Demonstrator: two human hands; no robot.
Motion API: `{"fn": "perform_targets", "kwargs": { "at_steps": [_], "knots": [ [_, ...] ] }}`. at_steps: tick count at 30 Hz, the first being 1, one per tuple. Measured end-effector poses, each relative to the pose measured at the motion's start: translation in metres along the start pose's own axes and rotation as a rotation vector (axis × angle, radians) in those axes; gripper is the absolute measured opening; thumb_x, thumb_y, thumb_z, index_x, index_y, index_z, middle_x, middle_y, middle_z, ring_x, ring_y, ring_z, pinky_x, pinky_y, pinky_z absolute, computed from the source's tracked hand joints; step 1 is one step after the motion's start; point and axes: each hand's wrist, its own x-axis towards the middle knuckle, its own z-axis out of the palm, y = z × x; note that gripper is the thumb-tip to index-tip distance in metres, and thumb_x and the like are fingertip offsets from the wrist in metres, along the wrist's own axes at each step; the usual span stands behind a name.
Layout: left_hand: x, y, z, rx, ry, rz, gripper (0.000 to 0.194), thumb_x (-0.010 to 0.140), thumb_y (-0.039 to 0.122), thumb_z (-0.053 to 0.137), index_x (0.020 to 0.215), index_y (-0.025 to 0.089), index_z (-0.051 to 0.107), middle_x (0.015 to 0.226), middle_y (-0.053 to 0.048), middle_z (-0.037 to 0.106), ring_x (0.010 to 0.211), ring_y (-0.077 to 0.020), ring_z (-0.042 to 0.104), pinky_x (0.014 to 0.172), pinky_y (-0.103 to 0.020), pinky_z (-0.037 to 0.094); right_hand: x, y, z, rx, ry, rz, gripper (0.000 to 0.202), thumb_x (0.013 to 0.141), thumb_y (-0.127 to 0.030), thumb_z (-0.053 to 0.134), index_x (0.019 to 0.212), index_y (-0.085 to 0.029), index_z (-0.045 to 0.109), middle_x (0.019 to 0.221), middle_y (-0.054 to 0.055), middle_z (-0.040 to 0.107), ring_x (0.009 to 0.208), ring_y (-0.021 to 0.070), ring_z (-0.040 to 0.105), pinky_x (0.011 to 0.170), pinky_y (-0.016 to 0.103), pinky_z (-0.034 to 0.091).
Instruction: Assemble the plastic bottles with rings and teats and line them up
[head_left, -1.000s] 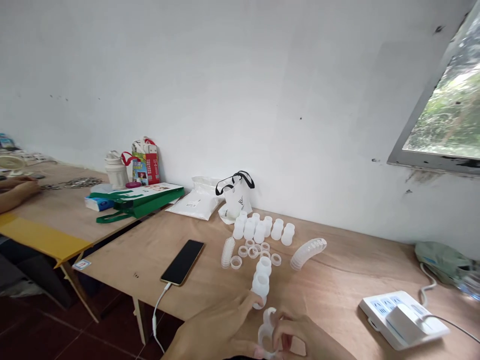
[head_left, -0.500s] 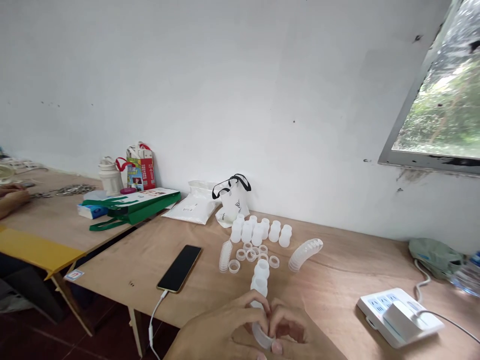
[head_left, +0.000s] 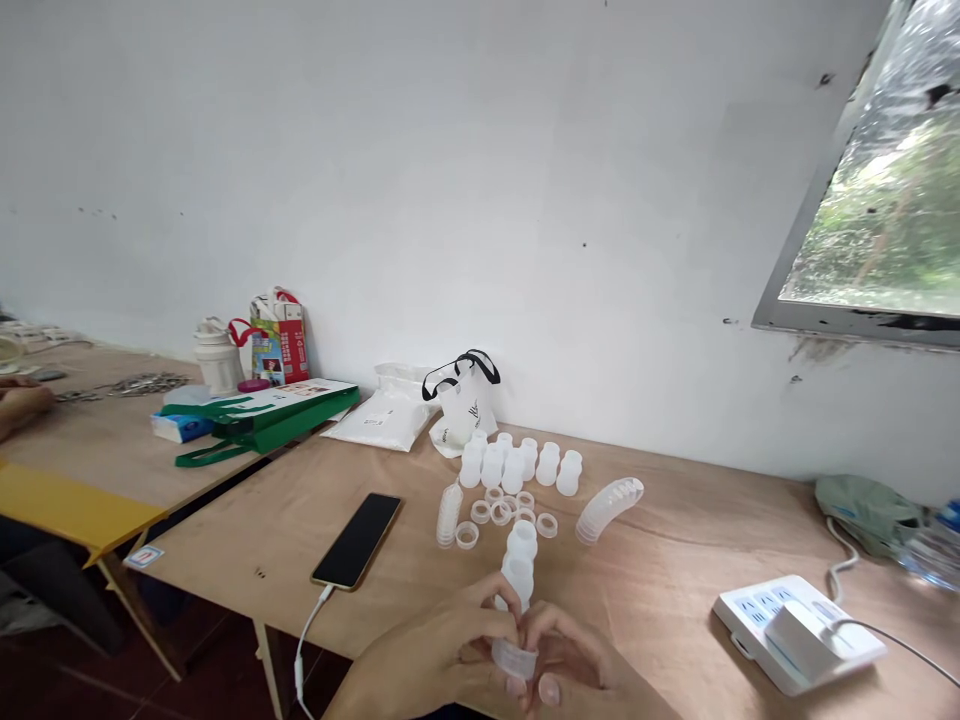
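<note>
L hand [head_left: 442, 645] + R hand [head_left: 577, 668]: tog., clamped on translucent ring [head_left: 514, 660], w.i.p.; rem.: loose rings [head_left: 547, 533]; grouped upright, rear: waisted white bottles [head_left: 548, 466].

The left hand [head_left: 446, 638] and right hand [head_left: 581, 660], wider apart a second ago, now meet at the fingertips; the translucent ring [head_left: 514, 659] between them now shows its side band more than its opening.

Gap between curved stack [head_left: 609, 508] and power strip [head_left: 763, 607]; white cups [head_left: 520, 545] block ahead.
</note>
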Motion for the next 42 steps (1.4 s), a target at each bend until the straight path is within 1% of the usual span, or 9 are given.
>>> {"fn": "perform_targets", "kwargs": {
  "at_steps": [3, 7, 12, 18, 21, 25, 30, 38, 42],
  "knots": [
    [-0.004, 0.004, -0.007, -0.034, 0.002, -0.046, 0.015, 0.094, 0.037, 0.068, 0.09, 0.024, 0.07, 0.115, 0.0, 0.052, 0.097, -0.0151, 0.058, 0.077, -0.022, 0.045, -0.003, -0.001, -0.003, -0.134, 0.014, -0.004, 0.043, 0.082, -0.059, 0.079, 0.112, -0.03, 0.066, 0.103, 0.002, 0.068, 0.09, 0.0182, 0.065, 0.083, 0.032, 0.05],
    [-0.014, 0.007, -0.022, -0.02, 0.039, -0.088, 0.012, 0.09, 0.035, 0.072, 0.087, 0.024, 0.07, 0.113, 0.0, 0.053, 0.098, -0.0162, 0.056, 0.078, -0.023, 0.045, -0.01, -0.003, -0.013, -0.26, 0.083, -0.017, 0.045, 0.087, -0.058, 0.074, 0.122, -0.032, 0.065, 0.119, 0.005, 0.064, 0.096, 0.021, 0.068, 0.087, 0.036, 0.051],
    [-0.012, -0.024, -0.035, -0.018, 0.062, -0.151, 0.023, 0.086, 0.045, 0.075, 0.092, 0.024, 0.069, 0.115, 0.001, 0.053, 0.09, -0.0147, 0.056, 0.078, -0.025, 0.047, -0.021, -0.01, -0.031, -0.409, 0.158, -0.043, 0.033, 0.096, -0.056, 0.062, 0.112, -0.029, 0.07, 0.107, 0.005, 0.068, 0.094, 0.0213, 0.066, 0.089, 0.037, 0.051],
    [0.017, -0.069, -0.026, 0.123, 0.142, -0.181, 0.013, 0.088, 0.034, 0.067, 0.092, 0.021, 0.07, 0.117, -0.003, 0.051, 0.104, -0.0205, 0.055, 0.094, -0.032, 0.046, -0.025, -0.018, -0.047, -0.726, 0.346, 0.045, 0.034, 0.101, -0.057, 0.051, 0.106, -0.028, 0.068, 0.105, 0.005, 0.071, 0.102, 0.0232, 0.064, 0.094, 0.037, 0.049],
    [0.026, -0.078, -0.019, 0.245, 0.137, -0.202, 0.01, 0.087, 0.023, 0.063, 0.094, 0.023, 0.071, 0.119, -0.003, 0.053, 0.109, -0.0223, 0.056, 0.1, -0.036, 0.043, -0.023, -0.016, -0.051, -0.811, 0.368, 0.113, 0.032, 0.101, -0.054, 0.049, 0.107, -0.029, 0.067, 0.107, 0.003, 0.072, 0.102, 0.0228, 0.064, 0.093, 0.036, 0.049],
    [0.03, -0.088, -0.015, 0.274, 0.098, -0.229, 0.009, 0.086, 0.026, 0.068, 0.093, 0.024, 0.074, 0.129, -0.003, 0.05, 0.114, -0.0253, 0.057, 0.105, -0.039, 0.041, -0.019, -0.006, -0.057, -0.89, 0.323, 0.169, 0.023, 0.1, -0.044, 0.05, 0.099, -0.028, 0.065, 0.102, 0.002, 0.071, 0.096, 0.0209, 0.064, 0.087, 0.034, 0.051],
    [0.033, -0.1, -0.014, 0.251, 0.083, -0.198, 0.012, 0.088, 0.031, 0.071, 0.097, 0.03, 0.078, 0.13, -0.001, 0.051, 0.122, -0.0248, 0.055, 0.11, -0.038, 0.038, -0.016, 0.008, -0.066, -0.925, 0.457, 0.154, 0.01, 0.094, -0.035, 0.057, 0.094, -0.026, 0.055, 0.092, 0.0, 0.062, 0.083, 0.0174, 0.061, 0.08, 0.032, 0.052],
    [0.036, -0.103, -0.013, 0.26, 0.126, -0.147, 0.007, 0.088, 0.027, 0.07, 0.09, 0.025, 0.077, 0.119, -0.003, 0.063, 0.111, -0.0219, 0.059, 0.102, -0.034, 0.043, -0.005, 0.021, -0.06, -0.89, 0.51, 0.018, 0.049, 0.084, -0.04, 0.074, 0.128, -0.029, 0.055, 0.123, 0.008, 0.061, 0.106, 0.0265, 0.063, 0.09, 0.042, 0.057],
    [0.038, -0.097, -0.012, 0.321, 0.165, -0.147, 0.007, 0.09, 0.026, 0.067, 0.091, 0.023, 0.073, 0.113, -0.002, 0.066, 0.111, -0.0223, 0.056, 0.102, -0.034, 0.04, 0.006, 0.031, -0.054, -0.895, 0.469, -0.076, 0.069, 0.085, -0.048, 0.074, 0.146, -0.032, 0.045, 0.15, 0.009, 0.047, 0.141, 0.0334, 0.046, 0.111, 0.05, 0.047]
  ]
}}
